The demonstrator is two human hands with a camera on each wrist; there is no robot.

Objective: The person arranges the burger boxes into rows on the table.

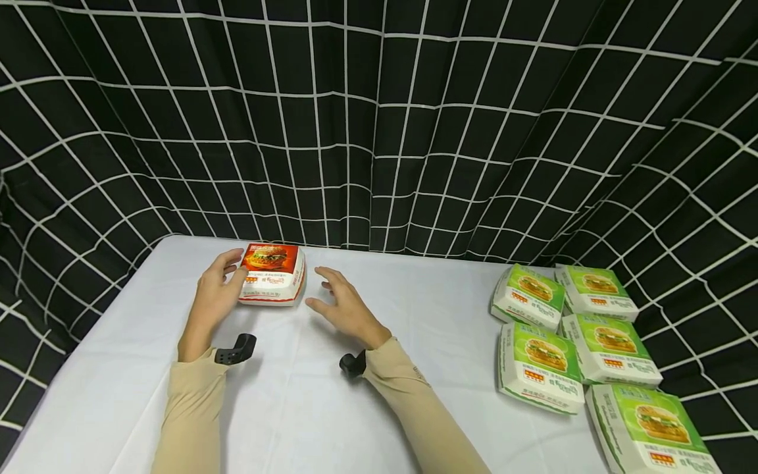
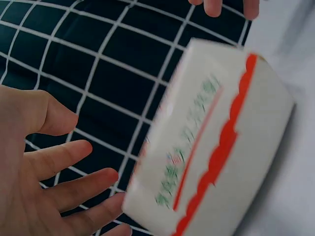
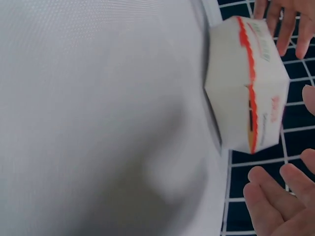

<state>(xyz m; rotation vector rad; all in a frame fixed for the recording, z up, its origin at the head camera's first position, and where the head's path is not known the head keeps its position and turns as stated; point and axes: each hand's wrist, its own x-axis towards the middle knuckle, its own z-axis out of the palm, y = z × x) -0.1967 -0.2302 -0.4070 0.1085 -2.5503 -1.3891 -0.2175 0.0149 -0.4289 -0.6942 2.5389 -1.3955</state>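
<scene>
Tan sleeves extend, spread fingers flanking a red-topped box.

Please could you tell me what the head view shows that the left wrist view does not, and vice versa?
Only the head view shows the green boxes and the beige sleeves.
Only the left wrist view plainly shows the scalloped edge of the red band along the side of the red-topped box.
Both show that box, the left hand, the right hand (just fingertips in the wrist view), the white tablecloth and the black gridded curtain.
</scene>
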